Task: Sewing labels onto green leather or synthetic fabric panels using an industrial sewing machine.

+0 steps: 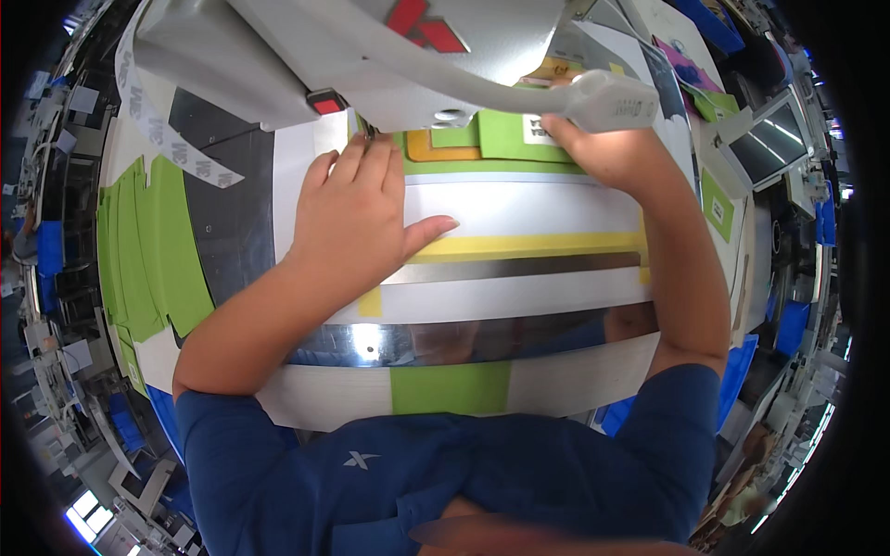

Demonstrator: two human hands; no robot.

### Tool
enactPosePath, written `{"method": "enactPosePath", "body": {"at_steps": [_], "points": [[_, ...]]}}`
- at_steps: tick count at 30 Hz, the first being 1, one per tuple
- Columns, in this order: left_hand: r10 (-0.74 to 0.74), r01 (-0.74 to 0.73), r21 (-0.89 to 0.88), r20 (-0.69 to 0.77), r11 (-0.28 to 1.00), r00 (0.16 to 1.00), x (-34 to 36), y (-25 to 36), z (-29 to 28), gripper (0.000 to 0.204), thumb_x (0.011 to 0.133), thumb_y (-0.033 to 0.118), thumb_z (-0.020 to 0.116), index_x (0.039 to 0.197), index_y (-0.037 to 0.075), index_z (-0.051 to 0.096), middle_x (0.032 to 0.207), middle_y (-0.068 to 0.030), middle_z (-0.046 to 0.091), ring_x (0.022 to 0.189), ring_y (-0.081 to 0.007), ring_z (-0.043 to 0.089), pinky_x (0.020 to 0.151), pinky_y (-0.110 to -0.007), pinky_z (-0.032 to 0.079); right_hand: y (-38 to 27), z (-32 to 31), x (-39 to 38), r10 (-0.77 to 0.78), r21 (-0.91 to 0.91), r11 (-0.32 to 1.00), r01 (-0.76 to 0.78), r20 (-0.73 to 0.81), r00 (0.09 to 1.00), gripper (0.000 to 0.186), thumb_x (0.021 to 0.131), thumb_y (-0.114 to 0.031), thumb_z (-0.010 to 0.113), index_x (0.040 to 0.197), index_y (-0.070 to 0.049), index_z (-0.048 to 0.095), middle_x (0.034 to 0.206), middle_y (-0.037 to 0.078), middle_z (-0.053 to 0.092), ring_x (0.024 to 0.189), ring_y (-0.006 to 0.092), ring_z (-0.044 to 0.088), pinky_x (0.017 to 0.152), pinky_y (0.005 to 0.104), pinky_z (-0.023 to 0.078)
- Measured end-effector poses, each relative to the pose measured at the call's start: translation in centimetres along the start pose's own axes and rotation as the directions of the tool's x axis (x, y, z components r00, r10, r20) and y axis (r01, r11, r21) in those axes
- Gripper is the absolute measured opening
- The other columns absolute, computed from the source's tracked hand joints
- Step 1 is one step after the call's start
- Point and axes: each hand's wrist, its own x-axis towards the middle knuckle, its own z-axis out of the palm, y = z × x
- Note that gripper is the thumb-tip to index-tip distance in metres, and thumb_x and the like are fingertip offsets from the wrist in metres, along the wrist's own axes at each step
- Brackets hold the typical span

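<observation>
Because the pale machine head (371, 93) overhangs the far side of the work, I lose part of what lies beneath it. From my remote view, a white panel (528, 208) spreads across the middle, perhaps as a level support for the pieces beyond it. Green pieces (148, 250) lie overlapped at the far left, presumably there to be within reach. Over the panel's left side, the left hand (352, 204) is spread palm-down, fingers together and thumb wide, which I take as steadying; I cannot tell whether its fingertips pinch anything. Farther right, the right hand (612, 157) has its thumb on the green piece (505, 139), probably to hold it in position, but a grey fitting (612, 100) hides the other fingers, so I cannot tell how firm the grip is. That piece sits at the far centre, partly over an orange frame (422, 145) that may be an alignment guide. As for markings, I make out repeated pale print on a ribbon (167, 130), red marks on the machine, and dark characters on the green piece's small white label (538, 130).
</observation>
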Motion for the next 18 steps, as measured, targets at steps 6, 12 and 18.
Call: {"method": "enactPosePath", "body": {"at_steps": [6,12,18], "points": [[0.093,-0.093,0.005,-0.020,0.996,0.995,-0.1,0.3,-0.1,0.069,0.089,0.055,0.078,0.131,0.000,0.071,0.092,-0.0086,0.063,0.087,-0.0256,0.059,0.080,-0.041,0.041,0.6,3.2,3.8,-0.233,-0.115,0.963,0.245,0.113,0.966,0.009,0.087,-0.004,0.064,0.092,0.001,0.069,0.085,0.021,0.069,0.080,0.0396,0.068,0.073,0.0445,0.056],[0.114,-0.120,-0.163,-0.044,0.979,0.992,1.3,0.9,1.0,0.072,0.090,0.053,0.078,0.139,0.001,0.068,0.094,-0.0083,0.061,0.086,-0.0267,0.058,0.080,-0.042,0.042,1.4,4.8,3.8,-0.391,0.048,0.919,0.392,-0.028,0.920,0.018,0.088,-0.006,0.065,0.102,0.003,0.072,0.092,0.022,0.072,0.087,0.0406,0.070,0.076,0.0452,0.056],[0.065,-0.084,-0.215,-0.093,0.973,0.994,1.6,0.4,1.3,0.074,0.088,0.052,0.080,0.142,0.002,0.065,0.097,-0.0098,0.061,0.091,-0.0301,0.059,0.085,-0.045,0.044,-5.2,-2.6,5.5,-0.238,-0.029,0.947,0.320,0.606,0.759,0.028,0.088,-0.015,0.069,0.111,0.000,0.075,0.106,0.023,0.073,0.099,0.0384,0.070,0.087,0.0466,0.056]]}}
